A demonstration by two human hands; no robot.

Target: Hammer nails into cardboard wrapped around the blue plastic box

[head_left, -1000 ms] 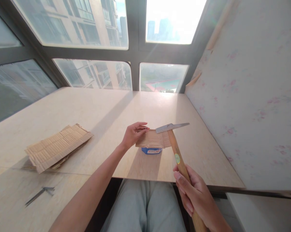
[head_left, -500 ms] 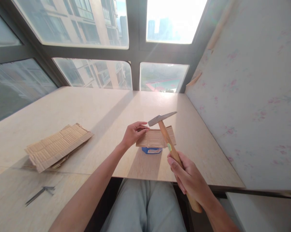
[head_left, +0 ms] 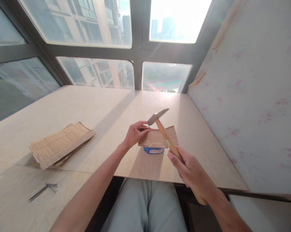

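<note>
My right hand (head_left: 187,166) is wrapped round the wooden handle of a hammer (head_left: 165,134), whose metal head is raised beside my left fingertips. A piece of corrugated cardboard (head_left: 157,138) lies across a blue box or tub (head_left: 154,150) with a white label. At the cardboard's far left part, my left hand (head_left: 136,132) is closed in a pinch, thumb and forefinger together. Something tiny may be between those fingertips, too small to make out. The hammer's handle hides some of the cardboard.
A stack of corrugated cardboard pieces (head_left: 63,143) lies on the left of the pale wooden table (head_left: 94,109). Several long nails (head_left: 42,190) lie nearer, at the front left. Windows (head_left: 164,77) border the table's far side, and a flowered wall (head_left: 244,96) its right.
The hammer has tilted slightly, its head shifting a little left and up while my right hand moved a bit. My left hand stays at the cardboard. The whole view has shifted slightly.
</note>
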